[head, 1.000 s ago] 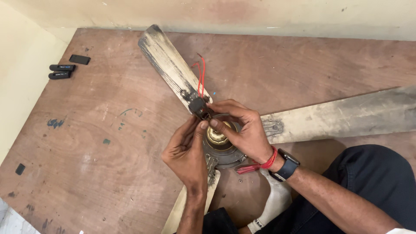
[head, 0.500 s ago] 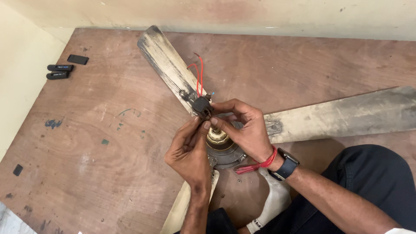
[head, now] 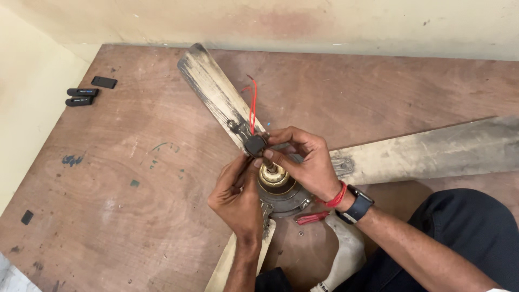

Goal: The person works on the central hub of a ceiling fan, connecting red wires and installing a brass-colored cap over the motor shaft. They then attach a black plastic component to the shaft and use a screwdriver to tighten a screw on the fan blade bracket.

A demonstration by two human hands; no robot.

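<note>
So there's a dusty ceiling fan [head: 281, 184] lying flat on a brown plywood floor [head: 135, 178], 3 blades sticking out. Both hands are bunched over the motor hub. The right hand [head: 305, 162] pinches a small black part [head: 254, 144] with red wires [head: 252, 105] coming off it, right above the brass shaft. The left hand [head: 238, 194] has its fingertips pressed together against the same part. Red-handled tool [head: 311, 218] sits just beside the hub.

Both forearms enter from 5 and 6 o'clock. The left hand [head: 238, 197] and right hand [head: 305, 162] meet at centre, fingers curled inward, fingertips pinched together in a tight grip.
</note>
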